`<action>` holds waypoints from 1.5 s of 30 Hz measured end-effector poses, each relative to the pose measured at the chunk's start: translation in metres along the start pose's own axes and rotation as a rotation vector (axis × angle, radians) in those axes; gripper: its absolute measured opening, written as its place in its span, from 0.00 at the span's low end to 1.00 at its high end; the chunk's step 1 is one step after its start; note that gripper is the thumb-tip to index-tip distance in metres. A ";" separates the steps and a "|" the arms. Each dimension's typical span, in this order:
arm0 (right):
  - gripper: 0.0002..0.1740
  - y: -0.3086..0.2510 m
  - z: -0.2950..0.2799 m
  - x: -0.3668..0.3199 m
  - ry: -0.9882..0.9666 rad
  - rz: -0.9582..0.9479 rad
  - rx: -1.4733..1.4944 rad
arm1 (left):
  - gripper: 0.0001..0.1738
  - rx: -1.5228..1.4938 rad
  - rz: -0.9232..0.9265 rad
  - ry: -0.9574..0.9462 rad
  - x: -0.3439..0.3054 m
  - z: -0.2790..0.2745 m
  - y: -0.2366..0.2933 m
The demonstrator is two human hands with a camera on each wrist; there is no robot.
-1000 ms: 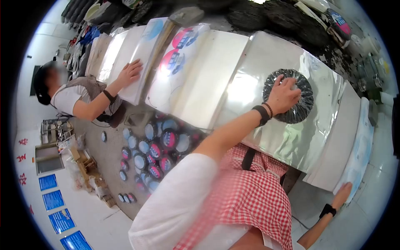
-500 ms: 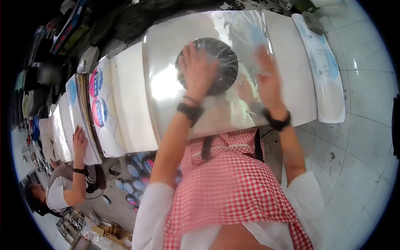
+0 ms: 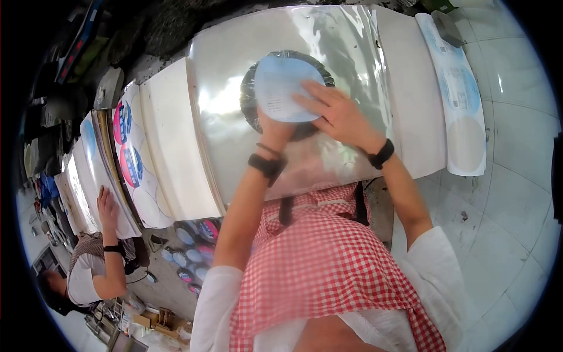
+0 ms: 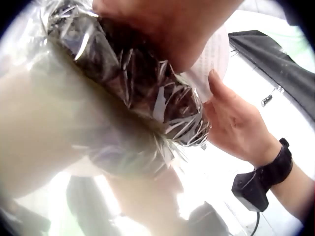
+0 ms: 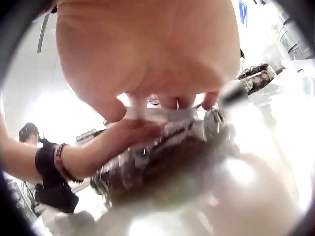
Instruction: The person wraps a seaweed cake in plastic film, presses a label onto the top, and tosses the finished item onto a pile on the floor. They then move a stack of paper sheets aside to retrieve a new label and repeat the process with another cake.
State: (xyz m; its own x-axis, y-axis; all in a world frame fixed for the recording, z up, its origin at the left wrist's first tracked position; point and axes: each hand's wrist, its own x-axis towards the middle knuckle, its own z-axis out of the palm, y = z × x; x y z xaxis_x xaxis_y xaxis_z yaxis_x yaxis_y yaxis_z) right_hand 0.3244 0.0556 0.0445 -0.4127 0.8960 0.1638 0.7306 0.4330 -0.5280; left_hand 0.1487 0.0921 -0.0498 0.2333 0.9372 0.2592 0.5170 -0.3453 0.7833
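Atop the glossy clear sheet (image 3: 226,126), we see a round dark bundle (image 3: 248,94) wrapped in crinkled film, with a pale blue rounded label (image 3: 281,81) over it. Our left hand (image 3: 275,128) reaches onto the bundle, partly beneath the label; we cannot tell how its fingers lie. Our right hand (image 3: 343,114) lays straight, spread fingers over the label's right side. To our left, another person (image 3: 88,286) is beside white sheets (image 3: 102,161), and blue and pink discs (image 3: 190,255) lie on the floor (image 3: 170,293).
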 end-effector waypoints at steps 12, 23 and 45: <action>0.25 0.041 0.077 0.069 0.265 -0.043 0.162 | 0.28 0.343 0.234 0.047 0.015 -0.009 0.012; 0.31 -0.001 0.081 0.079 0.007 0.002 -0.060 | 0.34 -0.769 -0.231 0.313 0.021 -0.005 0.017; 0.30 -0.033 0.018 0.041 -0.287 -0.270 -0.082 | 0.26 0.278 -0.156 -0.136 0.014 -0.061 -0.038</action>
State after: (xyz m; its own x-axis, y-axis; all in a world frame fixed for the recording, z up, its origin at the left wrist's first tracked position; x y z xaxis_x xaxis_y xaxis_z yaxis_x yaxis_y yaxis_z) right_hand 0.2736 0.0765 0.0532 -0.7223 0.6903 0.0420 0.6114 0.6657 -0.4279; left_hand 0.0821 0.1213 -0.0407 0.2317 0.9712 0.0556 0.7556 -0.2157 0.6185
